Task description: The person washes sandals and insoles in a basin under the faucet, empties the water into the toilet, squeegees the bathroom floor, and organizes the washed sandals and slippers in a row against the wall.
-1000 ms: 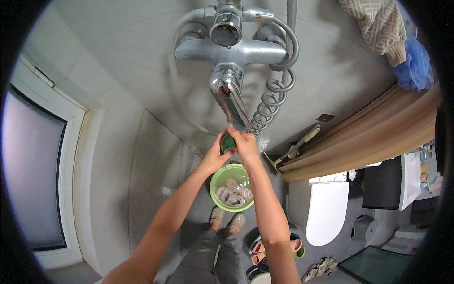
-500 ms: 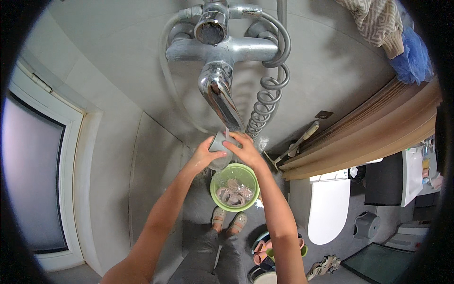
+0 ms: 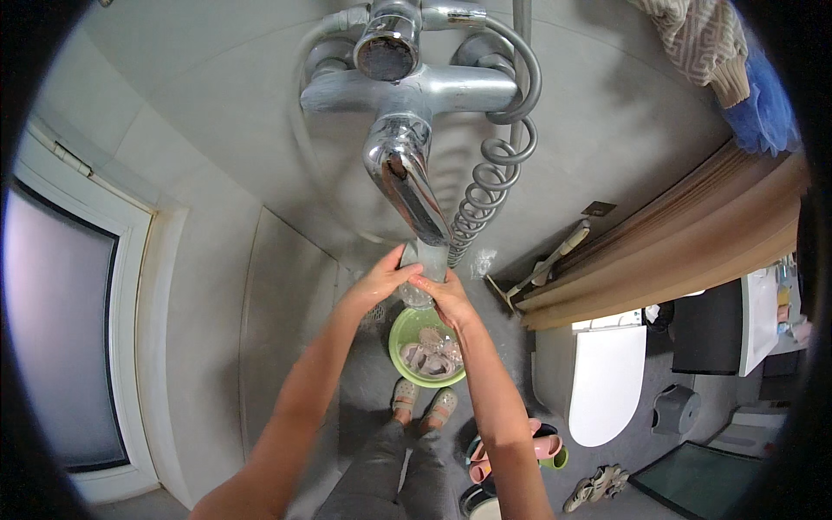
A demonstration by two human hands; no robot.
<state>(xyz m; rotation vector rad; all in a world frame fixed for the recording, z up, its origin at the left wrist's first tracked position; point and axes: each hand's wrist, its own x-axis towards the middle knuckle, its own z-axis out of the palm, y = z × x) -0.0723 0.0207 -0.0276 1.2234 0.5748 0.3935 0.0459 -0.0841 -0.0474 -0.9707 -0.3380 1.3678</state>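
Observation:
My left hand and my right hand both grip a pale grey, elongated thing just below the spout of the chrome tap. Its kind is not clear; it looks wet, and its lower end hangs over a light green bucket. My fingers are closed around its two sides, thumbs toward me. Inside the bucket lie pinkish-grey items that look like shoes or straps in water. Some of the bucket's far rim is hidden behind the held thing and my right hand.
A coiled grey hose hangs right of the tap. Further right are a squeegee, a brown curtain and a white toilet. Colourful slippers stand by my right forearm. A frosted door is at left.
Both hands have shifted slightly right with the grey thing, which has turned from tilted to nearly upright under the spout. My right hand has moved lower along its side.

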